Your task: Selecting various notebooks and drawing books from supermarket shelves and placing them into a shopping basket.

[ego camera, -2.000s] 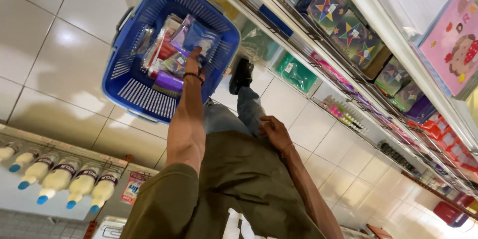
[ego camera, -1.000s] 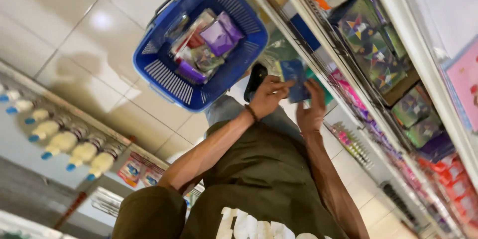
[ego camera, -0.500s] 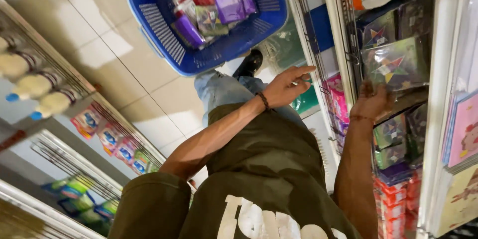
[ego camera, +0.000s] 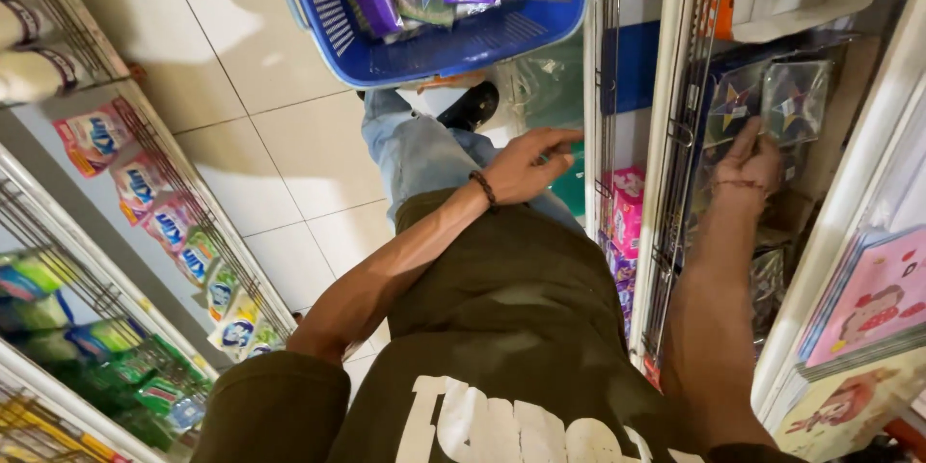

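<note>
Overhead, right hand [ego camera: 748,169] touches glossy square packets [ego camera: 793,101].

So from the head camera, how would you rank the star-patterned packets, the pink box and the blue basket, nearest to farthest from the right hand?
1. Star-patterned packets: on the shelf, touching the right hand.
2. Pink box: lower shelf, to the hand's left.
3. Blue basket: on the floor, far upper left.

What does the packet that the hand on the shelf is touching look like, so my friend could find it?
Start at the white wire shelf rack beside the blue basket. Follow the right hand into the middle shelf: it touches a flat, clear-wrapped dark packet standing upright. It shows a bright, many-coloured star, and it is the right-hand one of two similar packets, next to the shelf's far side.
</note>
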